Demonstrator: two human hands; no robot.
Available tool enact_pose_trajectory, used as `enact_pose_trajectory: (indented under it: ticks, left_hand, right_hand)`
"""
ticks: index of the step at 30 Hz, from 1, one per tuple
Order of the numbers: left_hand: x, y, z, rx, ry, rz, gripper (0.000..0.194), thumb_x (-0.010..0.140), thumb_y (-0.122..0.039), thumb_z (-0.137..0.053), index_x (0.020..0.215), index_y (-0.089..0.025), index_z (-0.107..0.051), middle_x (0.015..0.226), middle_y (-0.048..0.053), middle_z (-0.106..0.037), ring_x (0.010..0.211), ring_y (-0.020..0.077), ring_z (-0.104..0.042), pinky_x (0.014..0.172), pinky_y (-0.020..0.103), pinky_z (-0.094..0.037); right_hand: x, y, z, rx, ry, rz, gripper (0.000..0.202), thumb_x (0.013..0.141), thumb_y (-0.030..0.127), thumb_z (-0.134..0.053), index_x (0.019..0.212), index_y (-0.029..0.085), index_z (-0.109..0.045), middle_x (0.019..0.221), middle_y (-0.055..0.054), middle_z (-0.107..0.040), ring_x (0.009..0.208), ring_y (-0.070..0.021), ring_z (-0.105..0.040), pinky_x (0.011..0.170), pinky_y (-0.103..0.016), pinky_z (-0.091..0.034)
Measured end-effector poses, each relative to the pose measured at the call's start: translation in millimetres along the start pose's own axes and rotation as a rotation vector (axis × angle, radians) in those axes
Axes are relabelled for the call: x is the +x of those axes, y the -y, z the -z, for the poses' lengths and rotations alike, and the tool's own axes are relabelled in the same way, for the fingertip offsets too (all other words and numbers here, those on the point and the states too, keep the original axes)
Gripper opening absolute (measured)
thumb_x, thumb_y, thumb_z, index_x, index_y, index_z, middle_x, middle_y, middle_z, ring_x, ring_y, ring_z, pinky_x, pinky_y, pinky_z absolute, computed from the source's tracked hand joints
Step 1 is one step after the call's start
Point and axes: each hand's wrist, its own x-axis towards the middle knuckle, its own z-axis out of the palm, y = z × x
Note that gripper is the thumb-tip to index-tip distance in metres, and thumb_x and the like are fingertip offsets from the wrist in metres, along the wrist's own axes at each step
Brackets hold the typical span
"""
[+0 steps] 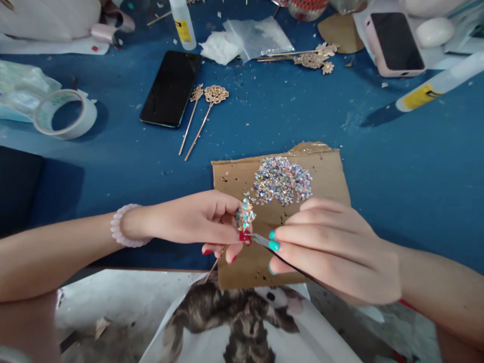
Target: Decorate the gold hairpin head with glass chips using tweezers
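Between the thumb and fingers of my left hand (212, 219) is a gold hairpin (246, 214), its head set with blue, shiny chips and its thin stem slanting down toward my lap. My right hand (336, 247) grips dark-handled tweezers (260, 241), whose silver tips reach the left thumbnail just below the hairpin's head. Whether the tips hold a chip is too small to tell. Under both hands lies a piece of cardboard (325, 171), bearing a pile of small iridescent chips (282, 179).
Two bare gold hairpins (204, 113) lie beside a black phone (172, 88). More hairpins (310, 58) sit near a plastic bag (260, 38). A tape roll (66, 116) is at left, a glue bottle (183, 25) at the back, and another glue bottle (434, 91) at right.
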Motion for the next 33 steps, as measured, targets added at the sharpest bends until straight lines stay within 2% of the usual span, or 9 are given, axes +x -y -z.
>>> enact_pose_trajectory:
  ticks: [12,21,33]
  left_hand:
    - [-0.7,-1.4,-1.5,0.006,-0.028,0.019,0.006,0.085,-0.012,-0.059,0.081,-0.016,-0.057,0.066,-0.004,-0.066,0.05,0.0024,-0.048,0.043,0.01,-0.04]
    - [-1.8,-0.6,-1.3,0.019,-0.023,0.024,0.005,0.084,-0.013,-0.06,0.081,-0.017,-0.057,0.066,-0.005,-0.066,0.048,0.002,-0.047,0.043,0.009,-0.039]
    - [-0.7,0.4,0.8,0.014,0.008,0.003,0.007,0.09,-0.016,-0.058,0.083,-0.015,-0.057,0.068,-0.003,-0.065,0.051,0.0024,-0.049,0.045,0.009,-0.042]
  right_hand:
    - [2.4,-0.2,0.2,-0.01,0.033,0.001,0.007,0.093,0.016,-0.069,0.091,0.011,-0.065,0.086,-0.008,-0.076,0.075,-0.016,-0.067,0.061,-0.032,-0.053]
    - [3.2,1.1,3.4,0.007,0.06,-0.005,0.008,0.092,0.016,-0.069,0.09,0.009,-0.066,0.086,-0.009,-0.076,0.074,-0.0171,-0.068,0.061,-0.033,-0.052]
    - [2.7,0.6,0.9,0.01,0.039,-0.004,0.008,0.093,0.016,-0.068,0.088,0.01,-0.066,0.087,-0.009,-0.075,0.074,-0.0168,-0.068,0.061,-0.033,-0.052]
